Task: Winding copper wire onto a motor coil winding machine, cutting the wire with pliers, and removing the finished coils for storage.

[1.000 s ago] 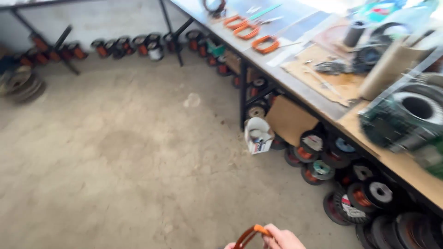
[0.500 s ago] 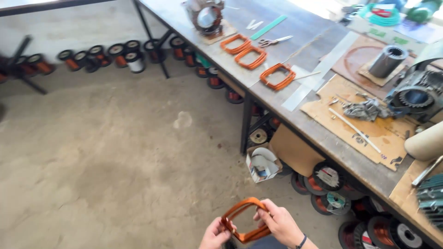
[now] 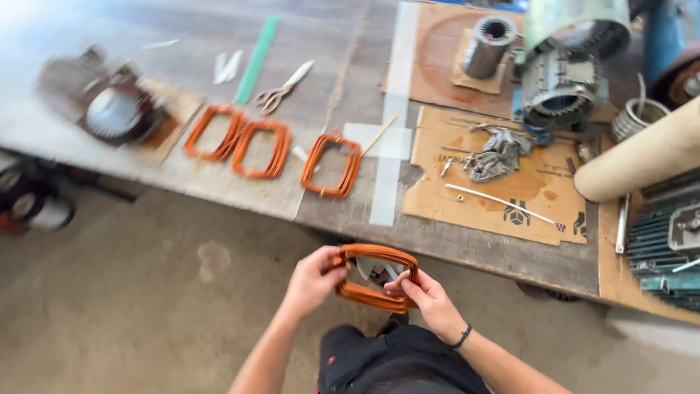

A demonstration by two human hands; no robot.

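Coil (image 3: pixel 375 277) held between both hands: copper-orange. Three coils (image 3: pixel 270 149) on the workbench (image 3: pixel 350 80) at 11 o'clock: same copper-orange. Workbench surface: weathered grey. Strip (image 3: pixel 257 60) at 11 o'clock: green. Cardboard sheet (image 3: pixel 503 190) at 1 o'clock: tan, with dark printed marks. Tube (image 3: pixel 642 157) at 2 o'clock: beige. Rag (image 3: pixel 496 155): grey. Floor (image 3: pixel 131 292): dusty grey-brown. Wristband (image 3: pixel 461 337) at 5 o'clock: black.
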